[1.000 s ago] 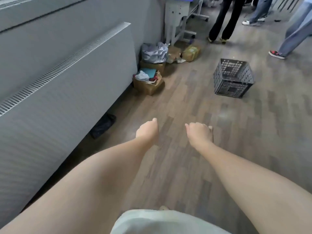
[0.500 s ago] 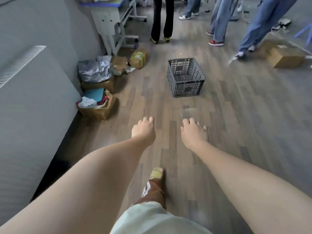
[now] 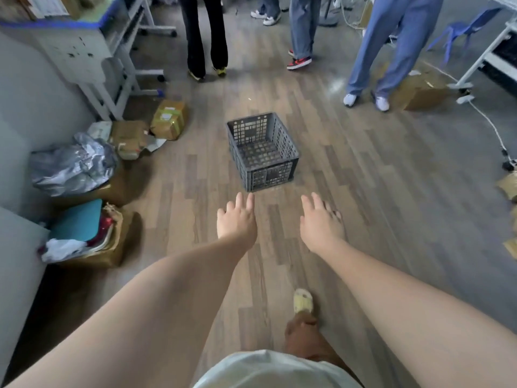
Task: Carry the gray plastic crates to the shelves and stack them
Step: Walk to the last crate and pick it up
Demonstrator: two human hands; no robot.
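Both arms reach forward over the wooden floor (image 3: 363, 169). The left hand (image 3: 236, 219) has its fingers stretched out and close together, palm down, holding nothing; its fingertips show just below the near bottom edge of the gray crate (image 3: 263, 152) without touching it. The right hand (image 3: 321, 219) is spread a little wider, fingers loosely straight, also holding and touching nothing, with bare floor under it.

The crate stands upright on the floor near the middle of the room, open side up, with nothing in it; the floor shows through its lattice bottom. It sits apart from everything else.

Along the left edge of the floor, against the wall, lie a crumpled silver bag (image 3: 72, 163), several cardboard boxes (image 3: 131, 138), a package wrapped in yellow tape (image 3: 169, 119) and an open box holding a teal folder (image 3: 77, 219). The package carries a white label, too small to read. A white desk (image 3: 92, 54) with blue tape along its top edge stands in the far left corner.

At the far edge of the floor three people stand: black trousers (image 3: 205, 35), and two in blue jeans (image 3: 386, 43). A cardboard box (image 3: 422, 91) sits behind the right-hand one. A white cable (image 3: 489, 121) runs across the floor at the right. The wearer's own foot in a yellow slipper (image 3: 303, 301) is planted near the bottom.
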